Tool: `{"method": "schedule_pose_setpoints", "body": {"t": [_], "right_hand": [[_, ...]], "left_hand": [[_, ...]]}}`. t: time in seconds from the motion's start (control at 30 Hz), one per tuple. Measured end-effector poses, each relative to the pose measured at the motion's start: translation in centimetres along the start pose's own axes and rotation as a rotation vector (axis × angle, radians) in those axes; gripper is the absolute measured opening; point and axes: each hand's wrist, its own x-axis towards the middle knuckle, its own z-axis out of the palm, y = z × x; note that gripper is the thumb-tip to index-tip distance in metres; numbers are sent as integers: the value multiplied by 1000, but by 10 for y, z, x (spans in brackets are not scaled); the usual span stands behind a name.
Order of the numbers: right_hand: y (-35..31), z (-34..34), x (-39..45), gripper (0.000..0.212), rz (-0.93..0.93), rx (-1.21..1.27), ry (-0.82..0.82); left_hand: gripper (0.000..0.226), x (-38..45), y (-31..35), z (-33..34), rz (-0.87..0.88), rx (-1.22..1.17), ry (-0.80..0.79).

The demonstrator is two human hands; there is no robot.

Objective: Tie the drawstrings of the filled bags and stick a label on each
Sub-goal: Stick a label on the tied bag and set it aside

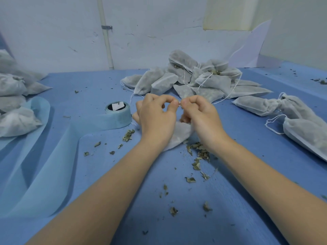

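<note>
Blue tabletop (88, 174), strewn with dried leaf bits (200, 152). A white drawstring (180, 103) is pinched between left hand (157, 117) and right hand (200, 115), over a filled bag (178, 135) lying beneath them. Further filled bags (194, 80) are heaped behind; a label roll (118, 113) is seen just left.
</note>
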Motion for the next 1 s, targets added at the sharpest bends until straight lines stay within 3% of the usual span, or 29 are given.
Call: {"method": "schedule_pose_setpoints", "body": {"t": [0.23,0.4,0.5,0.6,0.67,0.77,0.87,1.0], "right_hand": [[-10,-5,3,14,-109,-101,50],[-13,-3,7,15,-164,-114,66],[-8,-6,7,15,-153,-64,143],[-6,-10,12,3,-55,150,320],[-7,-13,17,5,10,300,453],[-8,-15,18,14,63,443,557],[-5,-17,18,11,56,436,529],[-1,-22,17,15,27,356,322]], "left_hand": [[10,7,5,-5,-34,-83,140],[12,15,5,-5,-92,-130,128],[11,15,2,-3,-61,-208,47],[13,14,-2,-1,-87,-194,22],[27,14,-3,1,-221,-168,-37],[50,10,1,1,-458,-336,-288],[41,7,5,3,-580,-660,-454],[24,6,4,3,-661,-842,-499]]}}
